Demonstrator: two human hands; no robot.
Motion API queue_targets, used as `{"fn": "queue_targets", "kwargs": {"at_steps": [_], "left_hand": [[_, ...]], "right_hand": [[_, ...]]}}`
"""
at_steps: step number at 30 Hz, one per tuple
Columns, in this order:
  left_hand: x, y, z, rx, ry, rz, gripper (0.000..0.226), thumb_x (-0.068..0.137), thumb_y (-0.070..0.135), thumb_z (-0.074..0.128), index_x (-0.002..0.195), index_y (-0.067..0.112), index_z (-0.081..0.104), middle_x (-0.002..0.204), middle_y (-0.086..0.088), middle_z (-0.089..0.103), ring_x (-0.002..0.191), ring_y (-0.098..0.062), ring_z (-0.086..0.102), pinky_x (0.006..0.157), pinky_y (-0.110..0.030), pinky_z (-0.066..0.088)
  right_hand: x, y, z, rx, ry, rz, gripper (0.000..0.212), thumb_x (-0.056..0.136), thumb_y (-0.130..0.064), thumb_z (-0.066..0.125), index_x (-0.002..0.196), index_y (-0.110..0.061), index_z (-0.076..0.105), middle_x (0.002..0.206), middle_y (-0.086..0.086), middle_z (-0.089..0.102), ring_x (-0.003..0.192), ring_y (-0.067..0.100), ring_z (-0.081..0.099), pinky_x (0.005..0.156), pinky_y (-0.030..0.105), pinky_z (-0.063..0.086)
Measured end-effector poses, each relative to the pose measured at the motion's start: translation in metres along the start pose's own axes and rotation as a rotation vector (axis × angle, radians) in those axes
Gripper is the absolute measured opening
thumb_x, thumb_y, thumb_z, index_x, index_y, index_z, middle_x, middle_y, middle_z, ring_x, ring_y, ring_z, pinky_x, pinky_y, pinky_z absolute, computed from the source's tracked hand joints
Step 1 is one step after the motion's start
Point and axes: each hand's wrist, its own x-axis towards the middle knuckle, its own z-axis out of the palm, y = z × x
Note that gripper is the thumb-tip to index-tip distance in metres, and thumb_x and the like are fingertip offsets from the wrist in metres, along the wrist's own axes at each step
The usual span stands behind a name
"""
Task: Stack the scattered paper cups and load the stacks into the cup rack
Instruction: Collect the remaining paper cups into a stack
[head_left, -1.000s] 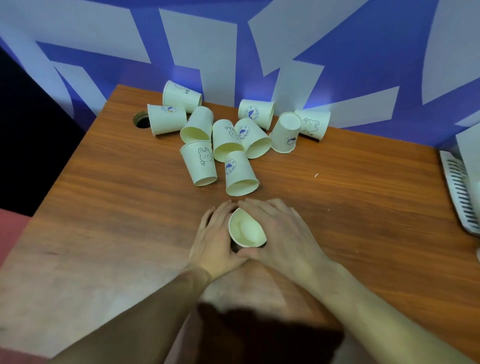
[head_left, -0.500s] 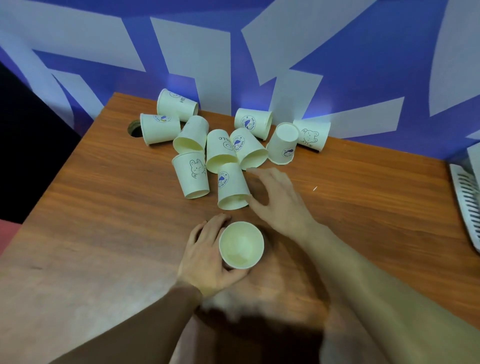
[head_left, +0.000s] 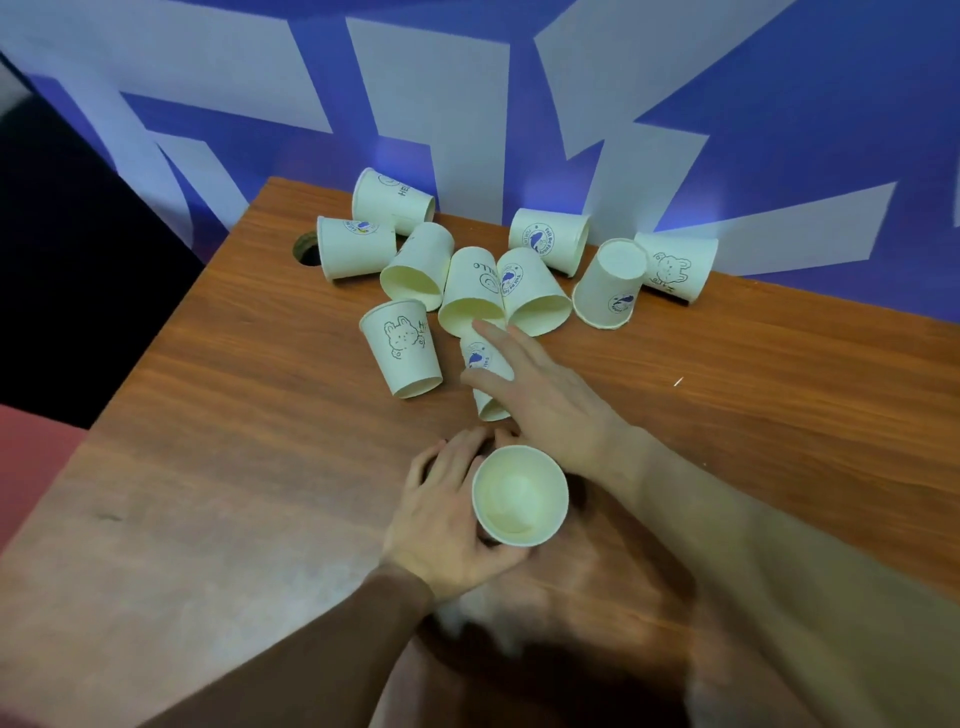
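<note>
Left grip first: the left hand (head_left: 449, 512) curls round an upright cup (head_left: 519, 496) standing mouth-up on the table (head_left: 218, 467) near the front edge, fingers wrapped on its far side and thumb on the near side. Whether this is a single cup or the start of a stack cannot be told from above; only one rim and one pale inside show.

Right grip: the right hand (head_left: 540, 395) reaches across toward the pile, fingers straight and spread, lying over a cup on its side (head_left: 480, 364) just beyond the upright one. The fingers touch or nearly touch that cup but do not yet curl round it, so it is not held.

Behind these lie the scattered cups, nine or so besides the two at the hands. One with a rabbit drawing (head_left: 402, 348) stands mouth-down to the left of the reaching hand; another mouth-down cup (head_left: 610, 286) stands to the right near the wall. Others lie on their sides, touching or overlapping in a loose cluster, with a few at the back edge beside a cable hole (head_left: 306, 249).

No cup rack shows in this head view.

By my judgement the task is at its very start: at most one or two cups are gathered, nearly the whole pile is left to stack, and loading has not begun.
</note>
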Motion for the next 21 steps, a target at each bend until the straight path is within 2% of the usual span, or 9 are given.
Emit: {"fn": "queue_targets", "kwargs": {"at_steps": [3, 6, 10, 12, 15, 18, 19, 21], "left_hand": [[-0.001, -0.002, 0.001, 0.022, -0.015, -0.002, 0.085, 0.065, 0.065, 0.078, 0.13, 0.023, 0.044, 0.141, 0.001, 0.05, 0.133, -0.017, 0.048, 0.109, -0.042, 0.034], [-0.001, -0.001, 0.0, 0.006, -0.013, -0.012, 0.089, 0.065, 0.063, 0.081, 0.133, 0.025, 0.039, 0.142, 0.003, 0.051, 0.134, -0.016, 0.049, 0.11, -0.041, 0.033], [0.0, 0.0, -0.002, 0.011, -0.012, -0.026, 0.09, 0.066, 0.062, 0.081, 0.135, 0.026, 0.038, 0.141, 0.003, 0.053, 0.134, -0.016, 0.049, 0.109, -0.046, 0.036], [-0.001, 0.001, -0.003, 0.006, -0.011, -0.027, 0.09, 0.066, 0.062, 0.082, 0.135, 0.029, 0.036, 0.141, 0.003, 0.052, 0.134, -0.016, 0.049, 0.11, -0.044, 0.034], [0.0, 0.002, -0.004, -0.011, 0.001, -0.018, 0.089, 0.066, 0.061, 0.083, 0.134, 0.031, 0.035, 0.141, 0.003, 0.053, 0.131, -0.016, 0.05, 0.109, -0.043, 0.033], [0.0, 0.004, -0.005, -0.001, 0.008, -0.007, 0.088, 0.066, 0.062, 0.082, 0.134, 0.03, 0.035, 0.14, 0.003, 0.053, 0.131, -0.016, 0.049, 0.109, -0.039, 0.03], [0.0, 0.003, -0.005, -0.002, 0.011, -0.007, 0.088, 0.066, 0.062, 0.082, 0.134, 0.03, 0.035, 0.14, 0.003, 0.053, 0.131, -0.016, 0.049, 0.109, -0.039, 0.03], [0.0, 0.004, -0.005, -0.013, 0.011, -0.02, 0.087, 0.068, 0.063, 0.08, 0.134, 0.029, 0.036, 0.141, 0.003, 0.053, 0.132, -0.015, 0.049, 0.11, -0.039, 0.03]], "right_hand": [[-0.001, 0.002, 0.0, 0.064, 0.071, 0.036, 0.051, 0.082, -0.037, 0.069, 0.128, -0.027, 0.052, 0.163, 0.004, 0.015, 0.148, 0.03, 0.017, 0.078, 0.043, 0.055], [-0.005, 0.008, 0.0, 0.102, 0.12, 0.08, 0.046, 0.082, -0.046, 0.071, 0.121, -0.027, 0.056, 0.161, 0.003, 0.02, 0.145, 0.026, 0.024, 0.084, 0.045, 0.055], [-0.019, 0.01, -0.003, 0.15, 0.214, 0.126, 0.038, 0.083, -0.042, 0.072, 0.116, -0.028, 0.058, 0.158, -0.001, 0.026, 0.138, 0.025, 0.034, 0.089, 0.047, 0.053], [-0.027, 0.008, -0.011, 0.211, 0.239, 0.132, 0.041, 0.081, -0.042, 0.074, 0.117, -0.028, 0.057, 0.154, -0.003, 0.03, 0.131, 0.024, 0.042, 0.091, 0.046, 0.052], [-0.039, 0.005, -0.032, 0.343, 0.275, 0.208, 0.055, 0.078, -0.043, 0.078, 0.122, -0.028, 0.05, 0.138, -0.008, 0.041, 0.117, 0.015, 0.049, 0.09, 0.035, 0.047], [-0.053, 0.002, -0.059, 0.499, 0.31, 0.329, 0.061, 0.071, -0.042, 0.084, 0.117, -0.025, 0.047, 0.116, -0.009, 0.048, 0.101, 0.009, 0.047, 0.079, 0.018, 0.038], [-0.058, -0.001, -0.068, 0.511, 0.313, 0.334, 0.059, 0.07, -0.042, 0.085, 0.114, -0.026, 0.05, 0.114, -0.008, 0.048, 0.1, 0.008, 0.046, 0.077, 0.011, 0.036], [-0.069, -0.01, -0.088, 0.507, 0.296, 0.291, 0.057, 0.067, -0.047, 0.084, 0.114, -0.031, 0.056, 0.116, -0.007, 0.048, 0.103, 0.006, 0.048, 0.083, 0.004, 0.035]]}}
